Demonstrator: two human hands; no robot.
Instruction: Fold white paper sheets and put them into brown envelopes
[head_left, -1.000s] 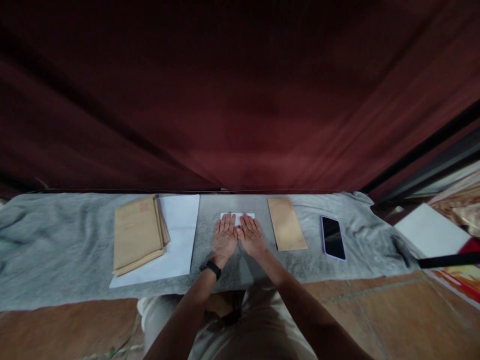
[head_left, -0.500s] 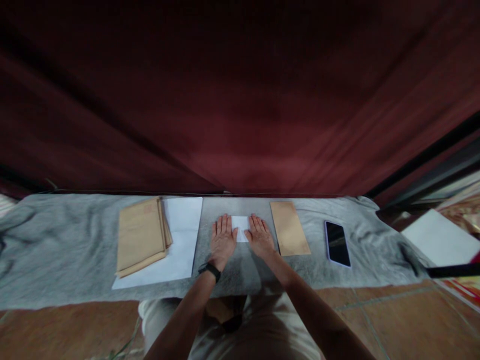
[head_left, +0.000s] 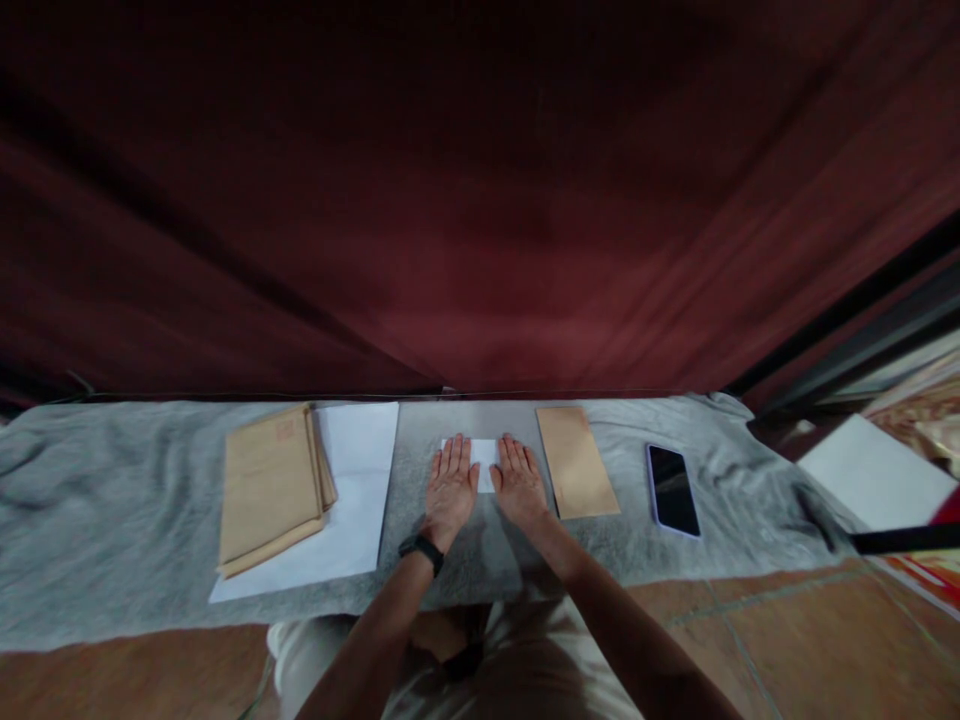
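In the head view, at centre frame, the left hand [head_left: 450, 490] and right hand [head_left: 520, 484] lie flat, fingers spread, pressing a folded white paper [head_left: 484, 456] onto the grey cloth [head_left: 120, 510], gripping nothing. A brown envelope [head_left: 576, 461] lies just right.

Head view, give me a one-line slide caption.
Both hands flat on folded paper, envelopes left, phone right.

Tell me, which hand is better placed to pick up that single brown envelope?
Probably the right hand: it lies flat on the folded white paper, right beside the single brown envelope. The left hand lies farther off.
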